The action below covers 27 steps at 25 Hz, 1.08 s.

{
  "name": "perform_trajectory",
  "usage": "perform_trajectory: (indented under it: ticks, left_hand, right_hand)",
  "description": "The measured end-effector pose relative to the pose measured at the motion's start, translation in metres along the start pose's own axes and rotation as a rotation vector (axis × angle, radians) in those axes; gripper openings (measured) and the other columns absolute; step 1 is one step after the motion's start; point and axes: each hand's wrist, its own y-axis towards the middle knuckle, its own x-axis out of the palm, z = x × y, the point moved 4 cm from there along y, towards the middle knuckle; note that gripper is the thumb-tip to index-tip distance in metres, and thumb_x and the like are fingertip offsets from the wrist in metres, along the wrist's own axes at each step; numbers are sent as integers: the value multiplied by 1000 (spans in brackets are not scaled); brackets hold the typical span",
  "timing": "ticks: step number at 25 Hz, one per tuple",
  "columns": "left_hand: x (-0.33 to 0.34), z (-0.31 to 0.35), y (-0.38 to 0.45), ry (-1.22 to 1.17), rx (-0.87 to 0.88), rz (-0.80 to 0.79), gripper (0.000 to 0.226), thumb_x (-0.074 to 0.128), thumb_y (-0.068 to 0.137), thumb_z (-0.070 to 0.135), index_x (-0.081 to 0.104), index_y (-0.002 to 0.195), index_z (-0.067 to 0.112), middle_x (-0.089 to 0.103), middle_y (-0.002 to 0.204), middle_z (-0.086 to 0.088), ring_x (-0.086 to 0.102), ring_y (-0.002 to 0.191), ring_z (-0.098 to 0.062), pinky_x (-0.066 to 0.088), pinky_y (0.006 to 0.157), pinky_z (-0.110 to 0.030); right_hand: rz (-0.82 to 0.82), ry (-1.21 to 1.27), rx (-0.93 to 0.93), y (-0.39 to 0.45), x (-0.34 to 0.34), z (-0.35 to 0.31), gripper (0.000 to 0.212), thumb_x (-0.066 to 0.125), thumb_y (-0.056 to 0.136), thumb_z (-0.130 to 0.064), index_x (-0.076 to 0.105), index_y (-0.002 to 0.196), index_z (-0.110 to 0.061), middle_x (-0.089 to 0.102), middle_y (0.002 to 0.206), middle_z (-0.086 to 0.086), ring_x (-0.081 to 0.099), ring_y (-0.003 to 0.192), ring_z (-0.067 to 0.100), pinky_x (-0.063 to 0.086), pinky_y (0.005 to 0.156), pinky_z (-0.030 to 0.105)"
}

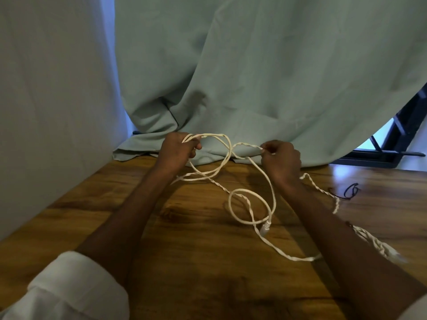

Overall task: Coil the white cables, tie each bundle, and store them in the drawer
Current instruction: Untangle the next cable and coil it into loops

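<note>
A long white cable (pixel 250 205) sprawls in loose loops across the wooden table (pixel 184 250). My left hand (pixel 178 150) grips a few gathered loops of it, raised just above the table's far side. My right hand (pixel 280 158) pinches a twisted stretch of the same cable between thumb and fingers, level with the left hand. One loop with a white connector lies on the wood between my forearms. Another white cable (pixel 381 245) lies bunched at the right, partly hidden by my right forearm. No drawer is in view.
A pale green curtain (pixel 254 77) hangs down onto the table's far edge. A small dark tie (pixel 346 192) lies on the wood at the right. A dark window frame (pixel 397 139) shows behind the curtain on the right. A pale wall borders the left.
</note>
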Motion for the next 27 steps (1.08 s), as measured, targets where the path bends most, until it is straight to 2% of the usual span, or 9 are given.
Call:
perform_trajectory:
  ticks: [3, 6, 11, 14, 18, 21, 23, 25, 27]
  left_hand:
    - [3, 3, -4, -50, -16, -24, 36, 62, 103, 32, 75, 82, 7, 53, 57, -4, 42, 49, -13, 31, 50, -27]
    - [0, 5, -4, -52, -47, -26, 37, 61, 103, 33, 74, 82, 6, 50, 55, -2, 39, 48, -14, 28, 50, -27]
    - [5, 10, -9, -58, -57, -77, 37, 60, 104, 32, 73, 81, 6, 46, 50, 2, 36, 43, -11, 27, 46, -24]
    - [5, 14, -10, 6, -24, -74, 38, 61, 104, 34, 75, 81, 7, 50, 52, 0, 40, 46, -12, 31, 48, -25]
    - [-3, 14, -7, 66, 57, -49, 35, 61, 103, 28, 76, 81, 5, 58, 61, -12, 49, 55, -23, 37, 56, -30]
    - [-8, 11, -7, 67, 48, -69, 32, 65, 100, 27, 77, 76, 9, 64, 60, -14, 55, 53, -19, 42, 57, -29]
    - [-13, 8, -5, 72, 21, -73, 35, 67, 99, 31, 76, 73, 9, 64, 58, -11, 56, 53, -17, 44, 58, -29]
    - [-17, 5, -2, 46, -59, -72, 34, 66, 100, 27, 75, 72, 9, 61, 53, -5, 55, 50, -16, 43, 55, -28]
    - [-16, 2, 1, 37, -142, -94, 31, 69, 97, 19, 74, 69, 7, 60, 50, -3, 55, 47, -18, 42, 56, -29]
  right_hand:
    - [-132, -55, -477, -11, 9, -30, 51, 64, 81, -2, 70, 129, -18, 64, 139, 3, 59, 126, 24, 47, 105, 37]
    - [-267, 84, -652, -15, 14, -42, 37, 60, 91, -6, 74, 122, -20, 70, 130, -2, 62, 121, 17, 48, 107, 37]
    - [-416, 126, -580, -20, 27, -30, 18, 73, 96, -20, 80, 112, -23, 75, 109, -3, 67, 100, 14, 55, 92, 39]
    - [-241, 124, -515, -14, 23, -31, 12, 75, 92, -16, 83, 99, -21, 73, 94, -2, 67, 88, 14, 56, 82, 38]
    - [0, 600, 118, 0, 7, -6, 15, 57, 104, -8, 72, 106, -5, 74, 90, 13, 78, 71, 23, 62, 60, 33]
    - [40, 744, 443, 7, 8, 18, 17, 51, 102, -1, 66, 109, 0, 71, 85, 18, 77, 64, 34, 65, 65, 42]
    - [63, 489, 409, 13, 5, 29, 16, 60, 96, -4, 71, 107, -8, 74, 89, 15, 76, 69, 33, 65, 71, 43]
    - [32, 134, 231, 15, 4, 30, 23, 68, 89, -9, 77, 108, -18, 76, 101, 12, 74, 93, 34, 60, 83, 39]
    - [-55, -55, 41, 9, 8, 17, 37, 69, 88, -9, 73, 124, -19, 72, 123, 11, 65, 117, 34, 51, 94, 36]
